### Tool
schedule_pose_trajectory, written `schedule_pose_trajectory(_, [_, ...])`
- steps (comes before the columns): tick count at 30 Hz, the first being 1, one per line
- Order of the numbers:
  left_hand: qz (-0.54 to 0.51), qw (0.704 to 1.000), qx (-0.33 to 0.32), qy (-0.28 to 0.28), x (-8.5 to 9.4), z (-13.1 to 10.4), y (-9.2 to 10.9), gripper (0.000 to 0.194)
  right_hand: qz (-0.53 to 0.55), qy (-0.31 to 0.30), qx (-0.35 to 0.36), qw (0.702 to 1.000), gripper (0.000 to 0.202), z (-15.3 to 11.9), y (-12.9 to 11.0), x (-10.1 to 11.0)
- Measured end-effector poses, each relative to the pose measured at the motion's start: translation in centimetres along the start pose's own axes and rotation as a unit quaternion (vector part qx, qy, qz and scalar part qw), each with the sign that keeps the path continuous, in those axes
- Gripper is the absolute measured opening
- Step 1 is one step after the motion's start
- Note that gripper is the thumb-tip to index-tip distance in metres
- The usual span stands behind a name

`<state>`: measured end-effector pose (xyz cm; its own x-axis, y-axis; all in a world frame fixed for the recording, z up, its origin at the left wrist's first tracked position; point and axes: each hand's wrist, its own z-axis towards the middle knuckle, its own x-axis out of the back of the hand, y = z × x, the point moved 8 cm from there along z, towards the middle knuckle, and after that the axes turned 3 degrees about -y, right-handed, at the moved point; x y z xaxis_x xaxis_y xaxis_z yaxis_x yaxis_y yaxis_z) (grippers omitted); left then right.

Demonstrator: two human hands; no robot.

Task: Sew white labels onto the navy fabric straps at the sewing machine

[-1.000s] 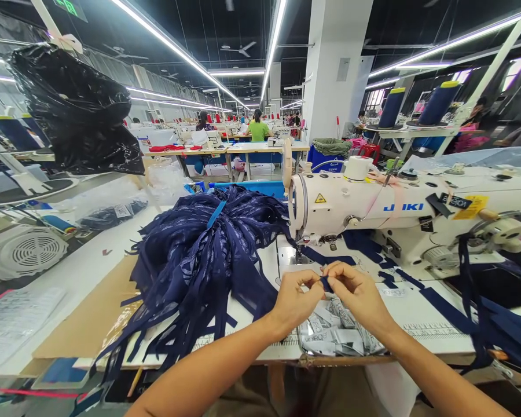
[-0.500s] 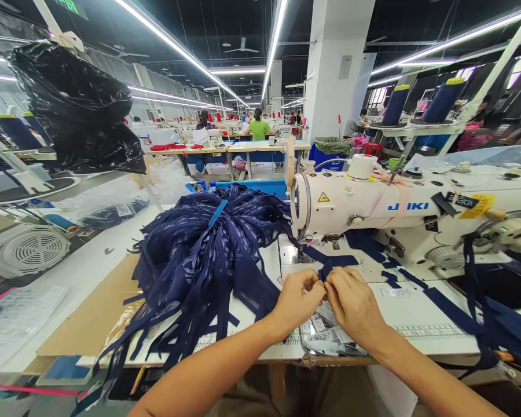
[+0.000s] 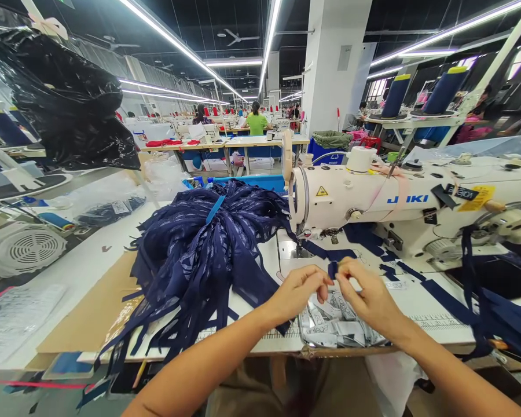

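The person's left hand [image 3: 304,289] is loosely curled, palm inward, its fingertips at the lower left edge of a small, dark navy folded piece of fabric [image 3: 332,270]; whether they grip it cannot be told. The right hand [image 3: 369,294] is bent nearly closed, thumb and fingers pinching the right side of that piece, which is raised over the white worktable [image 3: 271,346] just in front of the sewing machine's needle area. Below the hands, at the table's front edge, lies a shallow clear tray of grey and white printed labels [image 3: 336,329]. To the left, a big heap of navy fabric strips [image 3: 212,249], bound with a bright blue band [image 3: 216,209], spreads partly over a flat brown cardboard sheet [image 3: 84,315]. Behind the hands and to the right stands a cream-white sewing machine [image 3: 369,194] with blue lettering, navy scraps [image 3: 367,238] under its arm. Farther off are a blue bin with a green liner [image 3: 327,152], a person in a bright green top [image 3: 256,123] seated among tables, and a thick white column [image 3: 336,69].
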<state>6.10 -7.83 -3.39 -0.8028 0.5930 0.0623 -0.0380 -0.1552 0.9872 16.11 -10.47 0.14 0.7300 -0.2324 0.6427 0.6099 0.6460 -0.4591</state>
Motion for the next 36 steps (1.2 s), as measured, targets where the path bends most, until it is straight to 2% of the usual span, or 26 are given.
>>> schedule_pose_trajectory(2, [0.107,0.994,-0.01,-0.001,1.8,-0.4,0.8,0.03,-0.18,0.053,0.079,0.979,0.016,-0.3,-0.8,1.6])
schedule_pose_trajectory(3, [0.196,0.98,-0.021,0.016,3.2,-0.6,1.4,0.027,-0.262,0.069,0.107,0.957,0.017,-0.5,-0.9,2.1])
schedule_pose_trajectory(4, [0.305,0.951,-0.035,0.036,4.6,-0.9,2.2,0.024,-0.329,0.073,0.125,0.933,0.018,-0.6,-0.6,2.3])
schedule_pose_trajectory(6, [0.519,0.85,-0.059,0.06,6.8,-1.4,3.8,0.019,-0.426,0.06,0.141,0.892,0.023,-0.8,0.4,2.2])
schedule_pose_trajectory(8, [0.678,0.732,-0.053,0.051,8.3,-1.5,4.4,0.02,-0.466,0.024,0.149,0.872,0.026,-1.0,1.8,1.2])
schedule_pose_trajectory(10, [0.766,0.642,-0.027,0.03,9.6,-1.3,4.2,0.02,-0.45,0.001,0.149,0.881,0.023,-1.2,3.0,0.1])
schedule_pose_trajectory(12, [0.804,0.594,-0.005,0.013,10.5,-0.8,3.7,0.018,-0.399,-0.001,0.14,0.906,0.019,-1.2,3.7,-0.7])
schedule_pose_trajectory(15, [0.828,0.56,-0.002,-0.019,10.7,0.3,3.0,0.014,-0.319,-0.006,0.112,0.941,0.02,-0.9,4.1,-1.2])
schedule_pose_trajectory(19, [0.846,0.521,0.01,-0.113,9.2,1.2,1.9,0.009,-0.239,-0.023,0.052,0.969,0.02,-0.4,4.8,-0.4])
schedule_pose_trajectory(21, [0.843,0.516,0.012,-0.151,8.2,0.9,1.8,0.012,-0.197,-0.034,0.01,0.98,0.017,-0.5,5.6,0.5])
schedule_pose_trajectory(25, [0.8,0.566,-0.002,-0.2,6.1,-1.1,1.4,0.013,-0.13,-0.083,-0.052,0.987,0.016,-1.5,7.2,1.6])
schedule_pose_trajectory(28, [0.758,0.604,0.0,-0.244,4.1,-2.9,0.1,0.008,-0.081,-0.142,-0.03,0.986,0.018,-2.1,6.9,0.9])
schedule_pose_trajectory(30, [0.734,0.63,-0.005,-0.253,3.1,-3.3,-0.4,0.008,-0.068,-0.18,-0.002,0.981,0.018,-2.2,6.3,0.0])
schedule_pose_trajectory(31, [0.721,0.649,-0.003,-0.244,2.8,-3.2,-0.3,0.009,-0.074,-0.198,0.012,0.977,0.017,-2.3,6.0,-0.6])
schedule_pose_trajectory(33, [0.686,0.703,0.002,-0.187,2.9,-2.1,0.5,0.012,-0.105,-0.226,0.035,0.968,0.013,-2.3,5.6,-1.7])
schedule_pose_trajectory(36, [0.6,0.798,-0.017,-0.043,3.8,0.4,2.3,0.015,-0.165,-0.245,0.038,0.955,0.009,-2.1,5.8,-3.0])
